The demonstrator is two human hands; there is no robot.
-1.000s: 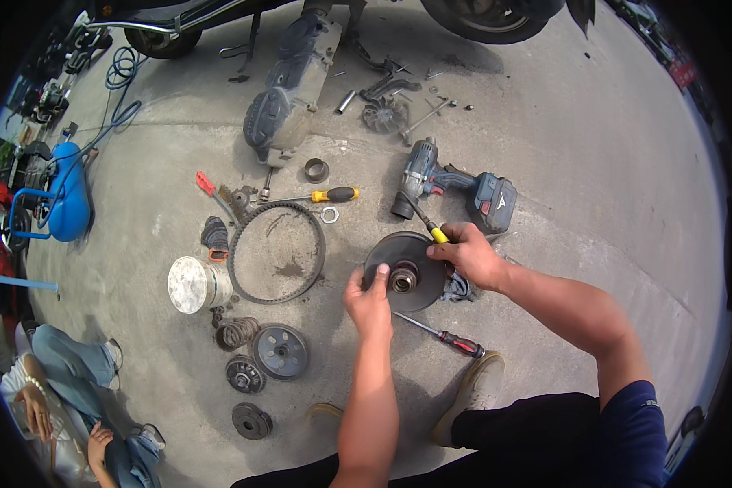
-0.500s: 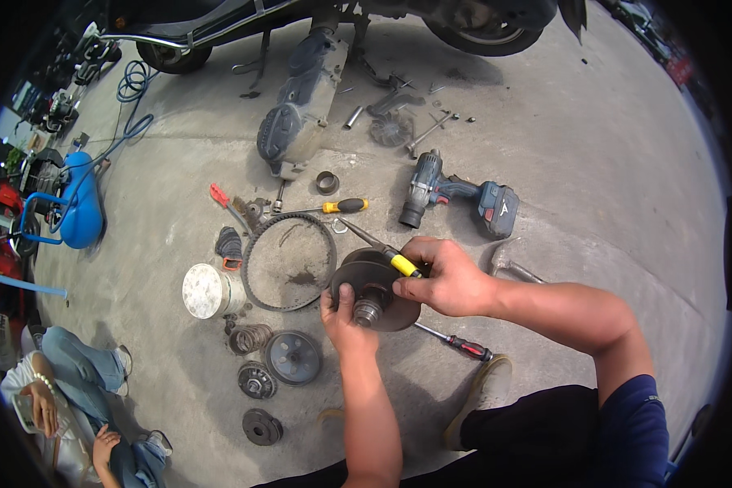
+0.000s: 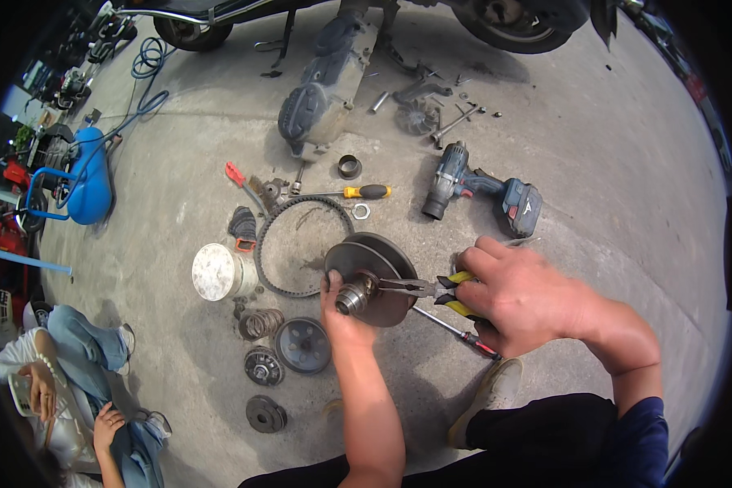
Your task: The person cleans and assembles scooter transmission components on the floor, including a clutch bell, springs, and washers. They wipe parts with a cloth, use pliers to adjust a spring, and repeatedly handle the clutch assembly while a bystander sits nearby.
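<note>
Clasped in the left hand (image 3: 346,327) near the middle of the view, a dark twin-disc metal pulley (image 3: 363,263), raised off the ground and tilted, with its shiny hub (image 3: 355,296) angled between 7 and 8 o'clock. Gripped at its edge around 8 o'clock, thumb pressed to the disc. Coming in from 3 o'clock, yellow-and-black pliers (image 3: 425,288), with handles wrapped by the closed fingers of the right hand (image 3: 519,293) and tips at the hub; cannot tell whether biting on anything there. Outward from the pulley, at 4 o'clock, a red-and-black screwdriver (image 3: 480,343) on the ground. At 12 o'clock, a hex nut (image 3: 361,211), and beyond it a yellow-handled screwdriver (image 3: 368,192). At 10 o'clock, just beside the pulley, a toothed belt (image 3: 259,250) lying in a loop. Between 1 and 2 o'clock, a cordless impact wrench (image 3: 447,180) on its side. At 9 o'clock, past the belt, a whitish bucket (image 3: 213,272). Between 7 and 8 o'clock, a round drum (image 3: 302,346), and near it at 8 o'clock a coil spring (image 3: 262,324). Far out between 9 and 10 o'clock, a blue tank (image 3: 89,183); far out at 8 o'clock, a person in jeans (image 3: 85,342).
</note>
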